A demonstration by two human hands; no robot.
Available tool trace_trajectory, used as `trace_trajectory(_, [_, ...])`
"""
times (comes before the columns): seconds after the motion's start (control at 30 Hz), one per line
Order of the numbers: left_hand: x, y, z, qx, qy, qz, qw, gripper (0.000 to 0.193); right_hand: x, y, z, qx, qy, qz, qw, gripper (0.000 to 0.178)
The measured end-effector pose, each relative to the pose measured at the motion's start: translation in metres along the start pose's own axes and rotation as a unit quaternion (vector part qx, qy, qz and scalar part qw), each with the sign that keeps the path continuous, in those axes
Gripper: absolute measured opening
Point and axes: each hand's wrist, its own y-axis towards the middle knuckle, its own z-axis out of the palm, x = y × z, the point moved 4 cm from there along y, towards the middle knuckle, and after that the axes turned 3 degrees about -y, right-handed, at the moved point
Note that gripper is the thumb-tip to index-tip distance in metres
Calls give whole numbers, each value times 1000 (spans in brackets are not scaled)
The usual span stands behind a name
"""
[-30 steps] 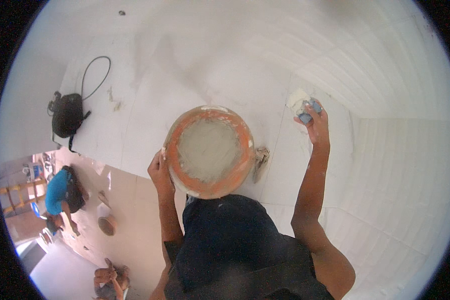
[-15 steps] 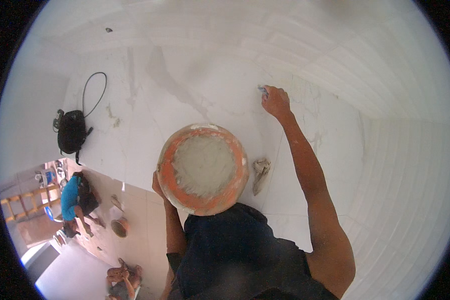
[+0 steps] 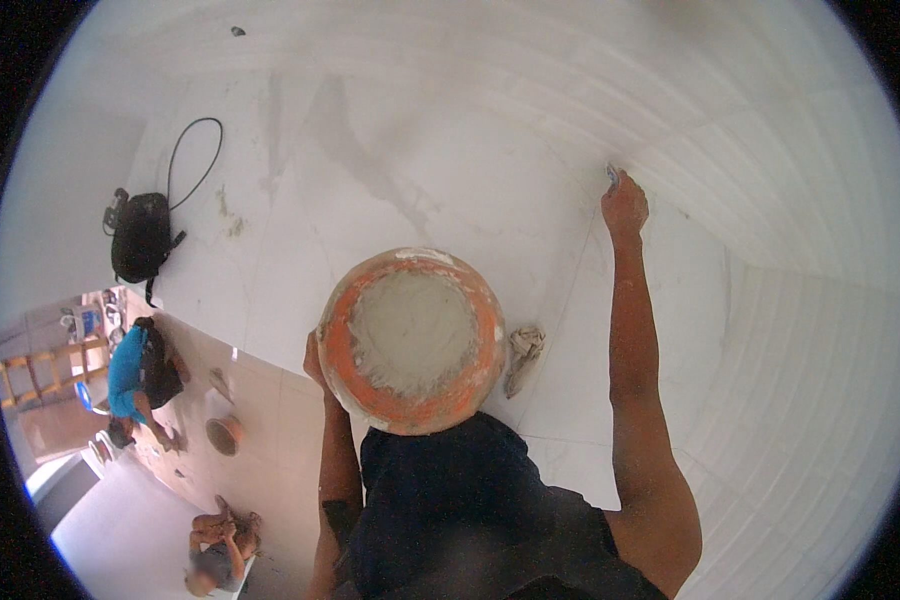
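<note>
A round orange basin [image 3: 492, 318], its rim smeared with pale residue, is in front of my body. Light grey paste [image 3: 416, 325] covers its bottom. My left hand [image 3: 313, 362] grips the basin's left side; most of its fingers are hidden beneath it. Stretched far out to the right, my right hand [image 3: 627, 203] is closed around a small greyish piece [image 3: 612, 176], too small to name, close to the white ribbed wall tiles [image 3: 710, 150]. Beside the basin's right edge, on the white marbled surface, lies a crumpled, dirty cloth [image 3: 525, 358].
A black bag [image 3: 142, 238] with a looped cable [image 3: 216, 140] lies at the left. Beyond the white surface's edge, a person in blue [image 3: 130, 370] bends over near a wooden ladder [image 3: 45, 368] and a bucket [image 3: 224, 434]. Another person [image 3: 225, 545] sits lower left.
My right hand has moved to the right along the wall's foot, still closed on the small piece. The view has shifted slightly. My left hand keeps its hold on the basin.
</note>
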Motion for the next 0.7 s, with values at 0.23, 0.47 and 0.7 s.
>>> trace_trajectory(0.23, [-1,2,-6,-2,20,5,1000,35,46,-14,-27,107,-40,13,993,35])
trace_trajectory(0.47, [-1,1,-6,5,26,7,1000,34,64,-1,5,94,15,-64,993,30])
trace_trajectory(0.7, [2,-1,8,14,13,7,1000,32,-46,2,37,-68,-14,-175,982,33])
